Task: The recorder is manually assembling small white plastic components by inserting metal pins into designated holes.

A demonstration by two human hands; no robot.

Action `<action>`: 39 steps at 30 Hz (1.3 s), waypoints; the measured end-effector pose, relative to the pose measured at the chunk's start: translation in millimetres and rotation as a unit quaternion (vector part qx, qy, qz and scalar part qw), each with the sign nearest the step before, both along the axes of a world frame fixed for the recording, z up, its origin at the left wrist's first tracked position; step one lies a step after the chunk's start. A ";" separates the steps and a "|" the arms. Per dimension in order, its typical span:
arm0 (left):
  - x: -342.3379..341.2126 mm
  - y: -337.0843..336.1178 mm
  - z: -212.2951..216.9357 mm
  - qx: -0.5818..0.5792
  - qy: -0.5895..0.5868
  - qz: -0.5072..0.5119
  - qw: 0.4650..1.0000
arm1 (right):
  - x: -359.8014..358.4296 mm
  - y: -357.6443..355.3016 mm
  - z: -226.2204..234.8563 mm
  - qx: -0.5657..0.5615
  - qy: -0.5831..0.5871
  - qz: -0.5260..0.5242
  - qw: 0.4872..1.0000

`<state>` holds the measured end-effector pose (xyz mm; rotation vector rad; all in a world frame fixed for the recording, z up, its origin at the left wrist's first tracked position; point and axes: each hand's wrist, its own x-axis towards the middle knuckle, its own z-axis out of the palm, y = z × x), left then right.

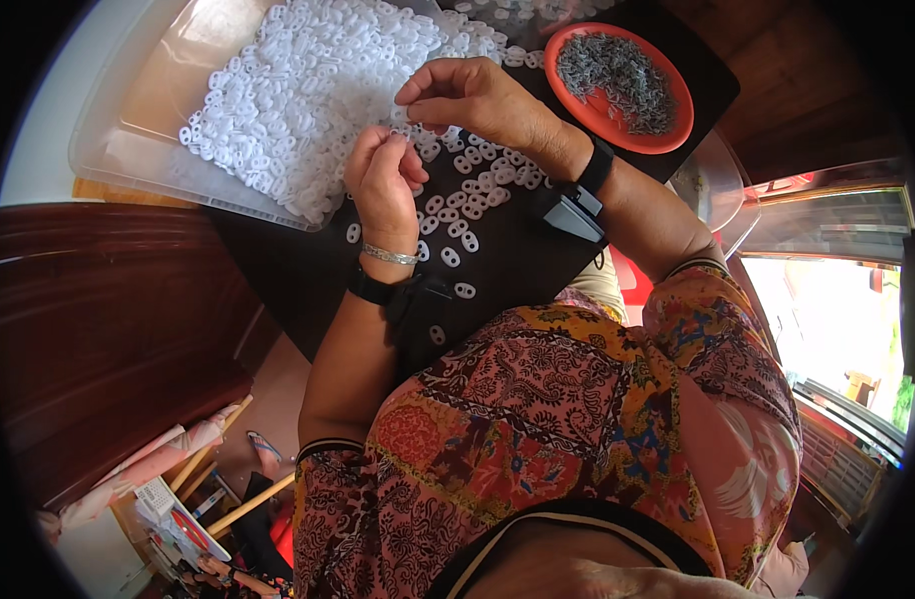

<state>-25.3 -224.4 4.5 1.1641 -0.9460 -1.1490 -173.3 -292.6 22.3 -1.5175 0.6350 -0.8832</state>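
Note:
My left hand (382, 185) is closed, thumb and forefinger pinched on what looks like a small white plastic piece (401, 133) that shows only in part. Just above it my right hand (474, 103) bends over with curled fingers, their tips close to the left fingertips; anything between them is too small to make out. Behind both hands lies a big heap of white oval pieces with two holes (278, 110). More such loose pieces (467, 205) are scattered on the black table (307, 275) below and right of my hands.
The heap fills a clear plastic tub (143, 165) at the far left. An orange-red oval plate (682, 125) holding many small grey metal pins or screws (617, 80) stands at the far right. A clear container (712, 185) sits beyond the table's right edge.

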 end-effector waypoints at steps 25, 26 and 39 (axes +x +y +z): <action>-2.5 -0.7 0.6 -0.011 0.019 0.013 1.000 | 1.3 -3.2 -4.7 0.053 -0.017 0.019 0.998; -2.0 -0.7 0.1 -0.008 0.025 0.013 1.000 | 1.3 -3.1 -4.7 0.053 -0.016 0.019 0.998; -0.9 1.2 -2.5 0.012 0.040 0.020 0.999 | 4.4 6.4 -0.6 -0.097 0.074 -0.007 0.993</action>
